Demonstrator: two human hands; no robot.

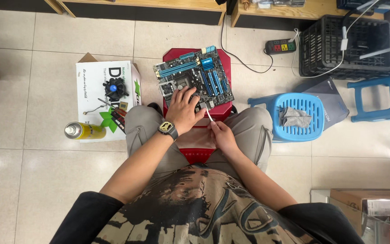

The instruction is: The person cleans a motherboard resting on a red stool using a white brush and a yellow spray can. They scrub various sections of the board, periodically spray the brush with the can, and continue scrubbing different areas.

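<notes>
Right hand [221, 134], nearest, is pinching a thin white stick [210, 115]; its long axis is running up-left from the fingers toward the motherboard [194, 80]. Left hand [182, 110] is lying flat, fingers spread, pressing the board's near edge on the red stool [222, 108].

Left hand [182, 110] lies flat, fingers spread, on the motherboard [195, 79]; right hand [221, 134] pinches closed just below its near edge.

Your motherboard [195, 79] is dark with bright blue slots, sitting on a red stool [217, 110]. White stick [209, 114] in your right hand [222, 135], black watch [168, 129] with gold face on the left. Spray can [83, 130] is yellow with a silver top, side stool [294, 122] light blue with a grey cloth [294, 117].
</notes>
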